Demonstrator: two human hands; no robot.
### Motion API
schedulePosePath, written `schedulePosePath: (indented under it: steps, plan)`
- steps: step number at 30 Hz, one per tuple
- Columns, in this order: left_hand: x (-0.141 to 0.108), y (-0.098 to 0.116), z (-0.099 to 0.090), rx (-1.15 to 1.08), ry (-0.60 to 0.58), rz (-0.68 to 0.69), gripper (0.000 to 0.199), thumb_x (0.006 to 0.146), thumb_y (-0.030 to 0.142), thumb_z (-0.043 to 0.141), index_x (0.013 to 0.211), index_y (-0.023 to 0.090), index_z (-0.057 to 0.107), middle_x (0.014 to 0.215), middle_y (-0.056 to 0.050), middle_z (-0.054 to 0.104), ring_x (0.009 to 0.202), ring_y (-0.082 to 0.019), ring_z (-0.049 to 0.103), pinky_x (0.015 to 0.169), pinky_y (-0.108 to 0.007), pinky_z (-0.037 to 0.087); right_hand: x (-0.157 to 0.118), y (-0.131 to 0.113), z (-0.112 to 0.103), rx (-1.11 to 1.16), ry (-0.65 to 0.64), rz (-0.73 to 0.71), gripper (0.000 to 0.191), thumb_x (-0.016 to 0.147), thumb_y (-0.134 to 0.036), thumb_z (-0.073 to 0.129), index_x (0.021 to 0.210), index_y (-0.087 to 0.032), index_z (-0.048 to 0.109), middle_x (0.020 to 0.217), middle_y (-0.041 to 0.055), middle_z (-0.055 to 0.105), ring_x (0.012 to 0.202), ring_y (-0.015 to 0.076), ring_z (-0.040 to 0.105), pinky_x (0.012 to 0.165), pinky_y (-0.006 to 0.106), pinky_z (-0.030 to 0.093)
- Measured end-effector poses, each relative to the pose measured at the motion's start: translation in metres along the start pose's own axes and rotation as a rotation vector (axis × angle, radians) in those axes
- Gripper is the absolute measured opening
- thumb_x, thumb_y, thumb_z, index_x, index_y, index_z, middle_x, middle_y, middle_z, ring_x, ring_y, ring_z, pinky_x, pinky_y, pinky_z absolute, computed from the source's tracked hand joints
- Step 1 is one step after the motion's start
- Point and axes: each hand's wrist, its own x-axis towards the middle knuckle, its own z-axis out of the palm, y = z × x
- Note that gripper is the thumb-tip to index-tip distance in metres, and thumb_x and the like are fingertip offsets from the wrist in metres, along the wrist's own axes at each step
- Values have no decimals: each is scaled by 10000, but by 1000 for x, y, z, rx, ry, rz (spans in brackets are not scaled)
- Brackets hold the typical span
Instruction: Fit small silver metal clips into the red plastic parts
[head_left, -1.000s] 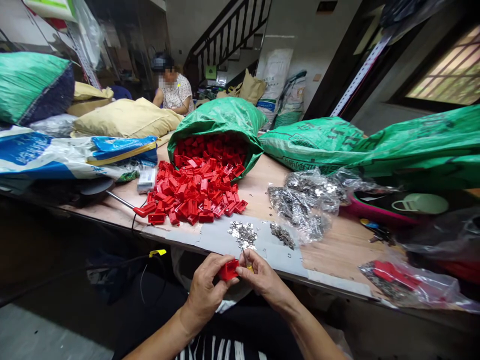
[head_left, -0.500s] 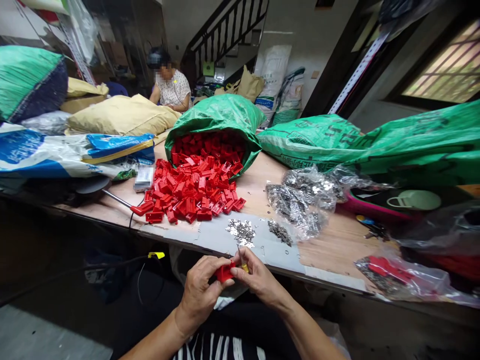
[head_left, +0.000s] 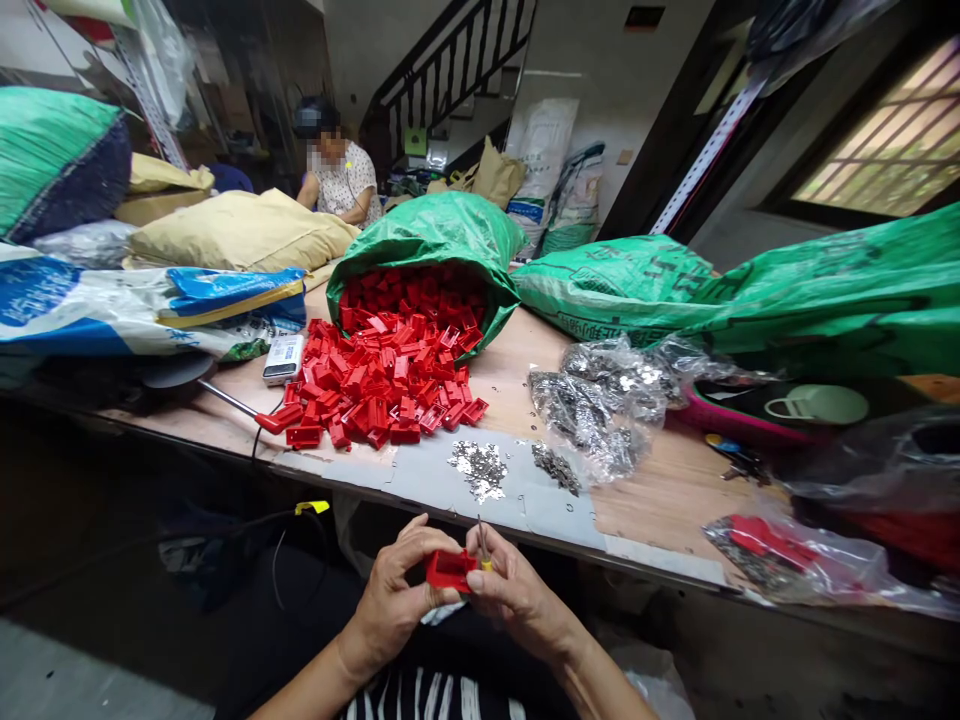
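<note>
Two-handed work on a red part (head_left: 450, 572), before the near edge of the tabletop (head_left: 660, 520).
My left hand (head_left: 397, 575) grips the part; my right hand (head_left: 517, 590) is closed round a slim tool (head_left: 487, 566), thumb at the part's end. I judge that end is being worked; the next move seems to call for steadiness.

Illegibly printed green sack (head_left: 611, 275), illegibly printed blue-white bag (head_left: 112, 310)
</note>
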Motion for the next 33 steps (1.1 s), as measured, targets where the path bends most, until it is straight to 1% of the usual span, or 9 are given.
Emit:
schedulePosePath:
  steps: [2, 4, 6, 9, 12, 17, 27, 30, 33]
  plan:
    - [-1, -3, 0, -134, 39, -96, 276, 687, 306, 756, 952, 243, 710, 999, -44, 711, 984, -242, 622, 1001, -399, 381, 2, -7, -3, -101, -26, -8, 428, 719, -476, 699, 951, -221, 445, 726, -60, 436, 503, 45, 317, 457, 169, 262]
    - [-1, -5, 0, -264, 90, -202, 289, 708, 298, 737, 986, 229, 693, 1026, -52, 698, 979, -235, 617, 896, -338, 454, 6, -19, -9, -339, -7, -60, 386, 769, -470, 648, 1008, -219, 479, 788, -23, 531, 565, 78, 423, 513, 198, 345]
    - [0, -5, 1, -355, 133, -277, 322, 724, 278, 724, 1036, 218, 668, 1006, -47, 701, 939, -211, 623, 859, -301, 465, 14, -33, -18, -710, 135, -180, 228, 840, -383, 577, 984, -211, 534, 881, 20, 600, 702, 131, 524, 646, 256, 420]
    - [1, -2, 1, -422, 177, -329, 401, 740, 272, 711, 1126, 211, 621, 991, -36, 703, 913, -182, 623, 859, -271, 456, 29, -47, -36, -1208, 371, -335, 107, 867, -246, 509, 930, -208, 587, 915, 45, 628, 834, 190, 573, 777, 325, 430]
    - [3, 1, 1, -425, 209, -332, 405, 748, 274, 703, 1134, 210, 595, 954, -24, 702, 876, -161, 623, 834, -251, 459, 42, -49, -48, -1423, 407, -348, 143, 863, -180, 489, 950, -208, 598, 923, 52, 629, 859, 193, 589, 786, 320, 440]
    - [3, 2, 2, -407, 252, -292, 304, 744, 261, 707, 1007, 218, 561, 890, -8, 687, 828, -154, 627, 789, -256, 473, 54, -46, -52, -1536, 398, -334, 104, 867, -186, 504, 901, -215, 598, 901, 37, 617, 827, 169, 591, 754, 281, 437]
    - [6, -5, 1, -439, 279, -286, 302, 726, 249, 723, 987, 207, 577, 889, -10, 673, 820, -152, 620, 792, -270, 484, 56, -51, -52, -1566, 407, -301, 76, 866, -188, 475, 862, -211, 547, 865, 32, 596, 778, 166, 567, 700, 268, 404]
    - [10, -4, 1, -509, 303, -284, 345, 730, 254, 720, 1048, 208, 593, 952, -27, 668, 864, -165, 614, 802, -286, 494, 53, -54, -52, -1477, 416, -318, 78, 875, -198, 434, 890, -217, 509, 780, 14, 577, 700, 168, 547, 658, 276, 392]
    - [17, 2, 2, -588, 323, -318, 422, 730, 284, 720, 1128, 208, 599, 993, -47, 663, 886, -180, 611, 777, -288, 509, 46, -56, -43, -1288, 373, -344, 66, 881, -231, 428, 890, -226, 494, 740, -1, 566, 645, 158, 524, 638, 275, 395]
